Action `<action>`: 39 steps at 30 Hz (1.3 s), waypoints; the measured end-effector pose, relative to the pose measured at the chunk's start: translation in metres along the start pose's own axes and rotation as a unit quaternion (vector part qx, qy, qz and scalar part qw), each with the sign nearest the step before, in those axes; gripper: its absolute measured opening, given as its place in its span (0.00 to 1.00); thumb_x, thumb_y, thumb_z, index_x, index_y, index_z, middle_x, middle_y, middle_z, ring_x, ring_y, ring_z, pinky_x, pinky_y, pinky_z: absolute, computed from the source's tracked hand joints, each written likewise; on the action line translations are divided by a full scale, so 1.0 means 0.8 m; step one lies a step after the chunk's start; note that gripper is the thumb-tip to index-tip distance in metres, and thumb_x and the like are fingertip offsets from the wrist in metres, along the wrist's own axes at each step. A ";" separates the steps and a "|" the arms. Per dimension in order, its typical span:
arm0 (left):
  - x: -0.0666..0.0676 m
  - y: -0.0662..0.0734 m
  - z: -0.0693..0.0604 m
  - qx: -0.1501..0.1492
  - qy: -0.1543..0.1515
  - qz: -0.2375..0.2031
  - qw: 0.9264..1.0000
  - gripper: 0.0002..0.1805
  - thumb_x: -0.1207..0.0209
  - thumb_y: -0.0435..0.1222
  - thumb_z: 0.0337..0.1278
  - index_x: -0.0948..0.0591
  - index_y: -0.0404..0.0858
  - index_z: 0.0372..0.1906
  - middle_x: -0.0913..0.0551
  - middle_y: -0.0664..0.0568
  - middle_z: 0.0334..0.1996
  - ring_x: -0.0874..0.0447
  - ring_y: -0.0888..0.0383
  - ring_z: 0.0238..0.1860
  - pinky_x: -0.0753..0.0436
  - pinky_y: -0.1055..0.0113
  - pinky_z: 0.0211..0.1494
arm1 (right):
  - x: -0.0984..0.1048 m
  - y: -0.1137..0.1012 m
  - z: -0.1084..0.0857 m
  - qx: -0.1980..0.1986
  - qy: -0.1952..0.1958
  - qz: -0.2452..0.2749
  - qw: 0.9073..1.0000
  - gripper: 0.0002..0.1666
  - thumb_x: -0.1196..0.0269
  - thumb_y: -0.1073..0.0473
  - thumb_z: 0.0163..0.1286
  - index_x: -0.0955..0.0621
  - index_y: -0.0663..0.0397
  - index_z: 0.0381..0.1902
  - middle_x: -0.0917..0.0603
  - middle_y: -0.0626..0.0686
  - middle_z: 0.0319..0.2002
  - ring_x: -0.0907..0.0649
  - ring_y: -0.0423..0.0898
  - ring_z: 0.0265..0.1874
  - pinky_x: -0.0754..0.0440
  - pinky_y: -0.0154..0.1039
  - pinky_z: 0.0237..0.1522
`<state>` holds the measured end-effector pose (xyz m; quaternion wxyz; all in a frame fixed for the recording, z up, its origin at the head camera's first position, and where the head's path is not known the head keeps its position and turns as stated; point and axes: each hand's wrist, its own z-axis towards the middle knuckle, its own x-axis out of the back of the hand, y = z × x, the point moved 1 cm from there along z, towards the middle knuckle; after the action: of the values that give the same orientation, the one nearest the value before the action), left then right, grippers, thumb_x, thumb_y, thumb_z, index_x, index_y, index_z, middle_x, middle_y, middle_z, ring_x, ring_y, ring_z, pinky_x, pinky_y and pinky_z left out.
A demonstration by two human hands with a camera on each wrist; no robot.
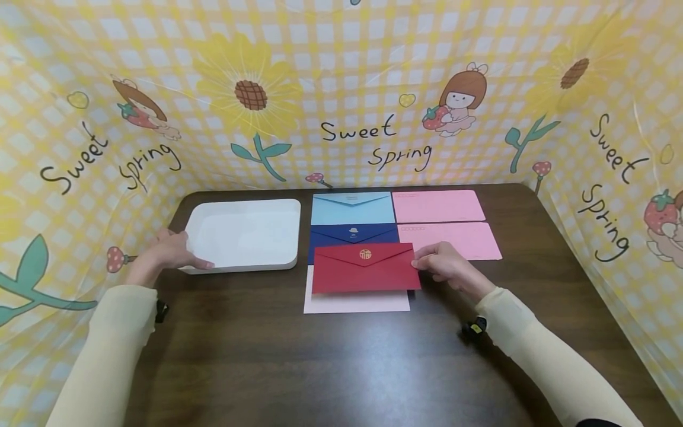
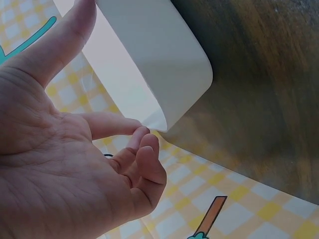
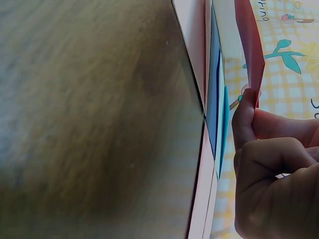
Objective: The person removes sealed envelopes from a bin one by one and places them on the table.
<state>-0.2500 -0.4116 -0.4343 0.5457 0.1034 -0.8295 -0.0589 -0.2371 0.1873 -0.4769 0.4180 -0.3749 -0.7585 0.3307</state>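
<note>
In the head view my right hand [image 1: 444,264] pinches the right edge of a red envelope [image 1: 368,276] with a gold emblem on its flap. The right wrist view shows the red envelope [image 3: 250,50] raised off the table, between thumb and finger. Beneath it lies a pale pink envelope [image 1: 357,303], partly covered. A navy envelope [image 1: 322,235] is half hidden behind it. At the left, my left hand [image 1: 173,252] touches the end of a white tray [image 1: 242,234], its thumb along the near corner. In the left wrist view, the index finger meets the tray's rim [image 2: 159,119].
A light blue envelope [image 1: 352,212] lies behind the navy one. Two pink envelopes lie to the right, a far one [image 1: 439,206] and a near one [image 1: 459,242]. Yellow checked cloth [image 1: 352,71] stands round the brown table [image 1: 299,367] at the back and sides.
</note>
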 end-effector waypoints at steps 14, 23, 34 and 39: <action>0.001 0.009 -0.007 0.004 0.001 0.007 1.000 0.74 0.23 0.65 0.42 0.45 0.06 0.69 0.41 0.11 0.57 0.43 0.25 0.56 0.33 0.30 0.62 | 0.015 0.021 -0.019 -0.003 -0.002 -0.008 1.000 0.17 0.35 0.59 0.73 0.13 0.63 0.54 0.13 0.59 0.51 0.18 0.59 0.54 0.18 0.62 0.55; 0.001 0.006 -0.005 0.001 0.000 -0.003 1.000 0.73 0.22 0.63 0.42 0.44 0.07 0.69 0.41 0.12 0.56 0.45 0.26 0.55 0.33 0.32 0.61 | 0.030 0.031 -0.034 0.005 -0.010 -0.016 1.000 0.17 0.36 0.60 0.74 0.14 0.65 0.54 0.13 0.58 0.47 0.19 0.57 0.51 0.17 0.58 0.50; 0.008 0.021 -0.019 0.012 -0.004 -0.003 1.000 0.72 0.22 0.60 0.46 0.47 0.06 0.69 0.44 0.10 0.56 0.44 0.25 0.55 0.34 0.30 0.63 | 0.052 0.050 -0.049 0.007 -0.006 -0.013 1.000 0.18 0.36 0.61 0.74 0.17 0.70 0.56 0.13 0.56 0.45 0.18 0.54 0.50 0.17 0.60 0.50; 0.006 0.020 -0.016 0.010 0.001 -0.013 1.000 0.71 0.22 0.58 0.46 0.47 0.07 0.70 0.42 0.12 0.56 0.45 0.26 0.56 0.35 0.31 0.63 | 0.066 0.061 -0.058 -0.001 -0.006 -0.010 1.000 0.17 0.37 0.61 0.75 0.16 0.69 0.55 0.12 0.54 0.44 0.17 0.53 0.50 0.20 0.67 0.53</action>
<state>-0.2417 -0.3968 -0.4214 0.5451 0.1199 -0.8277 -0.0579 -0.2017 0.2654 -0.4764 0.4168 -0.3653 -0.7650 0.3280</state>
